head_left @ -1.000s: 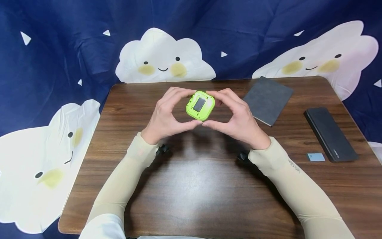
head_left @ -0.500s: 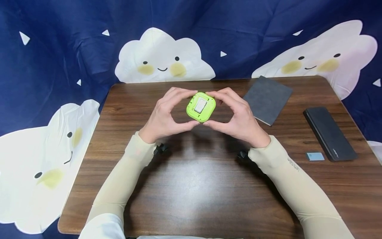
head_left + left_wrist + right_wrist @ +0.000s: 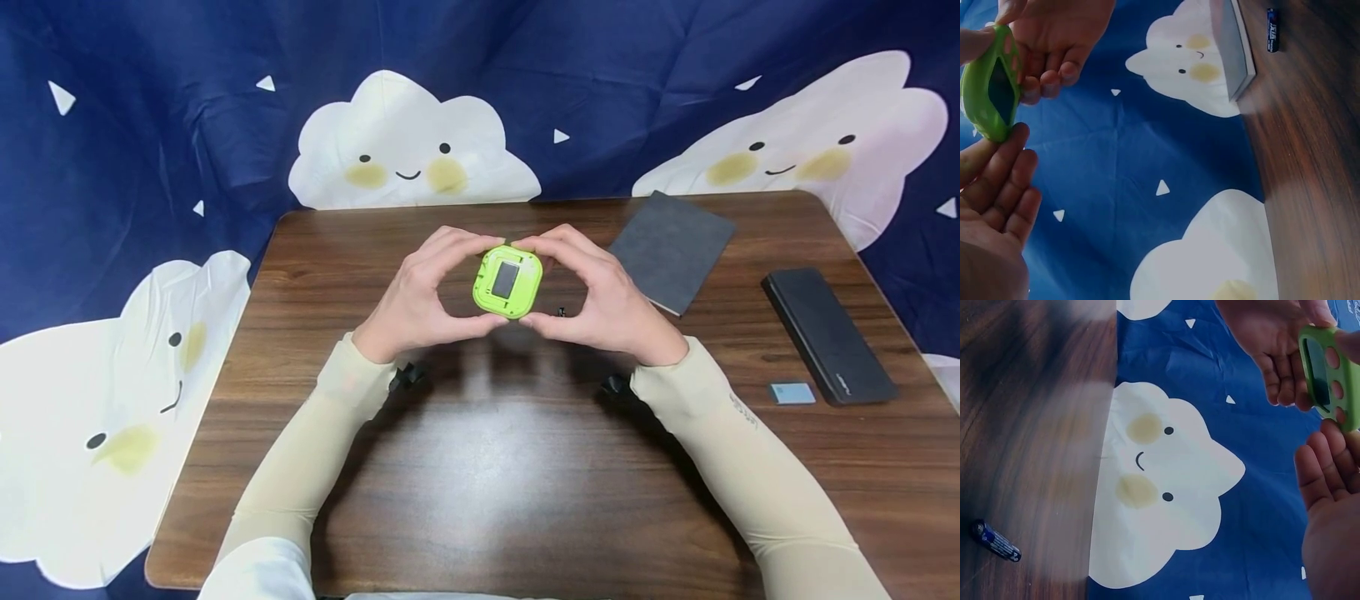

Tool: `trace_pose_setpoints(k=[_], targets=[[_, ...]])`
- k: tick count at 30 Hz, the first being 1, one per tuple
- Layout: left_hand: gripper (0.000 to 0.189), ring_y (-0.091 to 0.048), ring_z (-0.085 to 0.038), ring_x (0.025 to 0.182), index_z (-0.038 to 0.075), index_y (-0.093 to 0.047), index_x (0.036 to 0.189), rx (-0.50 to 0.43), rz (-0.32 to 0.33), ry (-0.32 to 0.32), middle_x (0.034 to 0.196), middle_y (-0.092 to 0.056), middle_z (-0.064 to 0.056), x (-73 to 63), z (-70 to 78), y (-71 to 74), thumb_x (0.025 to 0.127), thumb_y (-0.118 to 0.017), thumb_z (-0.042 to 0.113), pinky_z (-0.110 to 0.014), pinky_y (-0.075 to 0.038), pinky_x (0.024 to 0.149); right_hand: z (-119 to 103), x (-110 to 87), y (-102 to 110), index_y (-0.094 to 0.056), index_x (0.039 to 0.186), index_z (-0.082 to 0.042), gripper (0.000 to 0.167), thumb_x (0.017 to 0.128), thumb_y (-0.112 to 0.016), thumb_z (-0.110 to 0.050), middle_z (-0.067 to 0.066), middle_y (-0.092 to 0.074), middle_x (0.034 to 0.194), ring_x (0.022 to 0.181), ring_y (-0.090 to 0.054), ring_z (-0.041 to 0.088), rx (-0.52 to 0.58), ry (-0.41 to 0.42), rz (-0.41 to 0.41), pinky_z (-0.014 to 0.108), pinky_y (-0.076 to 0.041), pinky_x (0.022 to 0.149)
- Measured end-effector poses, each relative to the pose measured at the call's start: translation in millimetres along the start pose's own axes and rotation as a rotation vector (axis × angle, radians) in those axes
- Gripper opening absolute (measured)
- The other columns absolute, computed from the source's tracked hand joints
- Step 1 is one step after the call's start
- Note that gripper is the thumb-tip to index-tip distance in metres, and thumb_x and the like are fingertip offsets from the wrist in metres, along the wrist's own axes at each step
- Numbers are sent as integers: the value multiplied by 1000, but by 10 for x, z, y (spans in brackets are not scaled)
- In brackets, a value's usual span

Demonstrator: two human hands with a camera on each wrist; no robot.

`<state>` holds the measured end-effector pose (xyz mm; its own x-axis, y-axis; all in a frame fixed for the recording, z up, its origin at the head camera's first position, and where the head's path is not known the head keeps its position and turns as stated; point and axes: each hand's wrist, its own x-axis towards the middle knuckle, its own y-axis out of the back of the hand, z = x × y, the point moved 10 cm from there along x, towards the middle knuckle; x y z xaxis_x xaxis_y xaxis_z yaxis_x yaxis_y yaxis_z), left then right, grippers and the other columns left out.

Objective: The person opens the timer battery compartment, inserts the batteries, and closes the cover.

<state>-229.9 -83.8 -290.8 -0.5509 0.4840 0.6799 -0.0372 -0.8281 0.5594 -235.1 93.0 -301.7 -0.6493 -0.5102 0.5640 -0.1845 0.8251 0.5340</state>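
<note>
In the head view both hands hold a lime-green digital timer [image 3: 527,287] above the table, its back with a dark rectangular panel facing up. My left hand [image 3: 416,292] pinches its left side, fingertips at the top edge and thumb at the bottom. On the opposite side my right hand [image 3: 600,292] grips it the same way. The wrist views show the timer's other face, with a dark screen [image 3: 1317,374] and pink round buttons [image 3: 1337,389]. A small dark-blue battery [image 3: 1273,30] lies on the table below, mostly hidden by the right hand in the head view.
A grey notebook [image 3: 675,250] lies at the back right of the wooden table [image 3: 480,483]. Nearer the right edge are a long black case [image 3: 828,337] and a small light-blue card-like piece [image 3: 792,393]. A blue cloud-print curtain [image 3: 585,50] hangs behind.
Both hands have brought the timer slightly nearer the person and tilted it a little, so the panel on its back went from dark to bright and dark again. The battery has come into sight.
</note>
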Motion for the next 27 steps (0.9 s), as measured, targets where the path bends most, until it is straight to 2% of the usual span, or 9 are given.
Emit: trace_pose_setpoints(k=[3,8,12,18,27], targets=[[82,-67,-25,122,4,-71,145,13,16,-1,130,-77,-9,0,-5,15,74,-104,28,-39,-58,108,1,4,22,-70,149,-14,79,77,-101,-10,2,-71,131,114,-64,14,-8,2,18,21,-51,103],[81,-68,-28,119,3,-71,144,56,95,14,127,-78,-9,6,-10,66,74,-105,27,-36,-56,109,25,2,86,-71,149,-12,79,76,-102,-8,5,-70,125,109,-64,18,-41,-12,86,22,-52,100],[81,-67,-27,119,2,-71,143,93,124,20,126,-78,-10,7,-1,64,75,-105,29,-36,-55,110,26,5,105,-70,151,-11,83,76,-105,-10,8,-69,126,112,-64,14,-70,-3,104,24,-52,101],[81,-67,-27,120,0,-70,143,68,88,4,127,-77,-10,9,4,68,75,-105,26,-36,-56,110,21,16,108,-71,148,-9,81,75,-105,-12,7,-70,126,112,-63,12,-77,4,94,23,-52,101],[80,-66,-23,123,4,-70,146,59,26,4,128,-77,-10,9,2,56,77,-104,27,-37,-57,110,9,8,114,-71,146,-9,81,73,-105,-8,6,-71,126,112,-65,17,-69,13,62,20,-51,104]])
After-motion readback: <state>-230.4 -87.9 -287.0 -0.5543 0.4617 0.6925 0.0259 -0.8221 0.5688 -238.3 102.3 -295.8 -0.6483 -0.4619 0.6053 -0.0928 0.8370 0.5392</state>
